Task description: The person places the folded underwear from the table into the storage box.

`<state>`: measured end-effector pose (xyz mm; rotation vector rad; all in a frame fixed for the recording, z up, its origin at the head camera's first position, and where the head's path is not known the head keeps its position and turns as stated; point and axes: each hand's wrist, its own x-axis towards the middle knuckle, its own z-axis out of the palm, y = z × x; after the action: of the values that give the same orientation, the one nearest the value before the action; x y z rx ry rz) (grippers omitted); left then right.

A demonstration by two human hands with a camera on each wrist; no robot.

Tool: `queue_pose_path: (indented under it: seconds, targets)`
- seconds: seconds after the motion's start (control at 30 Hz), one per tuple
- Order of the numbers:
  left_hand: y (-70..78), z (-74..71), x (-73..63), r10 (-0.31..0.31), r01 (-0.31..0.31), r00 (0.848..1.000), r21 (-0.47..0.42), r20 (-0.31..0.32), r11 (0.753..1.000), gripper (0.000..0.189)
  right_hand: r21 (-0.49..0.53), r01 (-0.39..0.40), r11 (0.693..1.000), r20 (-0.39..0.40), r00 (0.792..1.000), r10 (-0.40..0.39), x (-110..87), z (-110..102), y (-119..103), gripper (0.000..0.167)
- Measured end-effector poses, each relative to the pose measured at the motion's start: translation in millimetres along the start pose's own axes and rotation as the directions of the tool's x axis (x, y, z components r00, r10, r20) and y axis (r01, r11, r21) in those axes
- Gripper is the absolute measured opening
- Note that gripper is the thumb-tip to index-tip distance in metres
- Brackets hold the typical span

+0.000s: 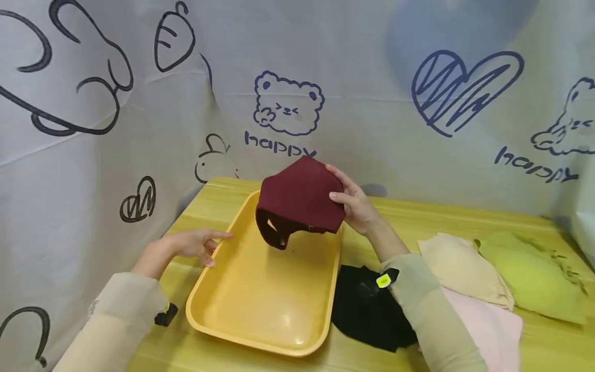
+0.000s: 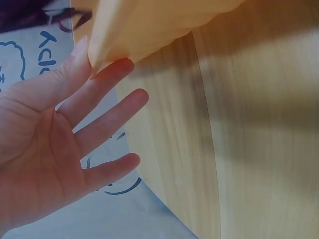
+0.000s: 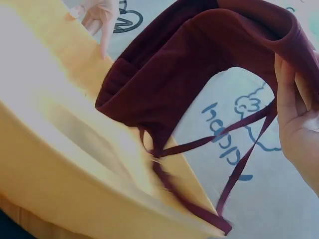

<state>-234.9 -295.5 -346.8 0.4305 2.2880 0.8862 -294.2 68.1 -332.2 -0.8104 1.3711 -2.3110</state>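
Observation:
A maroon cap-like cloth piece (image 1: 302, 194) with thin straps is held up over the far part of a yellow plastic tray (image 1: 253, 338). My right hand (image 1: 355, 206) grips its right side, thumb on the outer face and the other fingers partly hidden by the cloth. Straps (image 3: 199, 142) dangle below the maroon cloth in the right wrist view. At the tray's left rim is my left hand (image 1: 195, 245), fingers mostly straight, with the thumb and one fingertip right at the edge. The left wrist view shows its other fingers (image 2: 114, 122) spread apart beside the tray wall.
Right of the tray, a black cloth piece (image 1: 367, 315) lies partly under the right forearm. Beige (image 1: 465, 268), pink (image 1: 492, 330) and green (image 1: 534, 274) cloth pieces overlap farther right on the wooden table (image 1: 409, 214). A white sheet with drawings (image 1: 362, 67) hangs behind and left.

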Motion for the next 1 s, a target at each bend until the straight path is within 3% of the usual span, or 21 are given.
queue_pose_path:
  seconds: [0.2, 0.47, 0.6, 0.77, 1.0]
  targets:
    - [0.1, 0.1, -0.8, -0.015, 0.015, 1.000, 0.007, -0.011, 1.000, 0.079, -0.033, -0.042, 0.999, -0.027, 0.999, 0.041, 7.1, 2.5, 7.8, 0.056]
    - [-7.2, -2.0, -1.1, 0.007, -0.007, 1.000, 0.003, -0.011, 1.000, 0.078, -0.137, -0.160, 0.978, -0.109, 0.983, 0.146, 10.5, -10.7, 30.6, 0.061]
    - [-11.2, -2.4, 1.5, 0.043, -0.043, 0.999, -0.014, -0.001, 0.999, 0.078, -0.174, -0.187, 0.967, -0.135, 0.977, 0.164, 12.0, -18.3, 39.5, 0.060]
    - [-23.0, -0.1, 0.8, 0.143, -0.143, 0.990, -0.019, -0.009, 0.990, 0.075, -0.217, -0.206, 0.954, -0.127, 0.975, 0.181, 16.0, -19.8, 46.5, 0.060]
    - [-43.2, 2.8, -0.7, 0.209, -0.206, 0.978, -0.144, 0.001, 0.968, 0.077, -0.230, -0.215, 0.949, -0.147, 0.972, 0.185, 18.9, -19.8, 49.6, 0.059]
